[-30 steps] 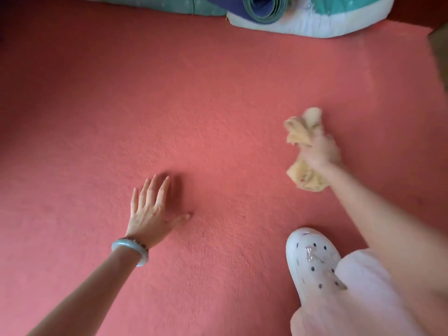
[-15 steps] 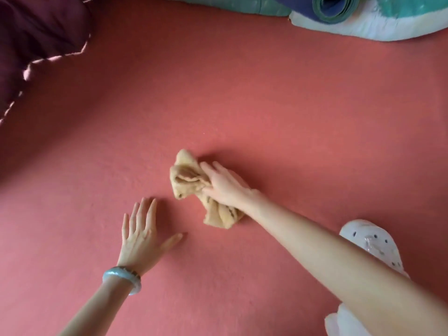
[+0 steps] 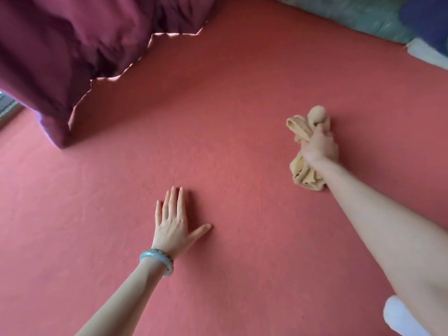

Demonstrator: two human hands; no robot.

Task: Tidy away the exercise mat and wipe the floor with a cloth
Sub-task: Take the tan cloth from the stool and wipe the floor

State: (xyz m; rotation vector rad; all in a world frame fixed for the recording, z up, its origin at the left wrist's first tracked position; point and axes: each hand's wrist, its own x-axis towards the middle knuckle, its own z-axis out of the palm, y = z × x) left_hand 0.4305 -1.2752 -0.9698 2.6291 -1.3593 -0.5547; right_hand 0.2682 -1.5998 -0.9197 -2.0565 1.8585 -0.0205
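A crumpled tan cloth [image 3: 304, 174] lies on the red floor [image 3: 242, 146] at the right. My right hand [image 3: 316, 147] grips it from above and presses it onto the floor, arm stretched out. My left hand [image 3: 172, 223] lies flat on the floor at centre, fingers straight and spread, a pale bangle on its wrist. At the top right edge a dark blue bit of the rolled exercise mat [image 3: 426, 16] shows, resting on green and white bedding [image 3: 358, 18].
A dark red curtain [image 3: 72, 52] hangs down to the floor at the top left, with a strip of window frame [image 3: 7, 106] at the left edge. My white shoe [image 3: 400, 316] sits at the bottom right corner.
My right hand swept the cloth left beside my left hand, then back out to the right. My view turned left, bringing the curtain in. The left hand stayed planted.
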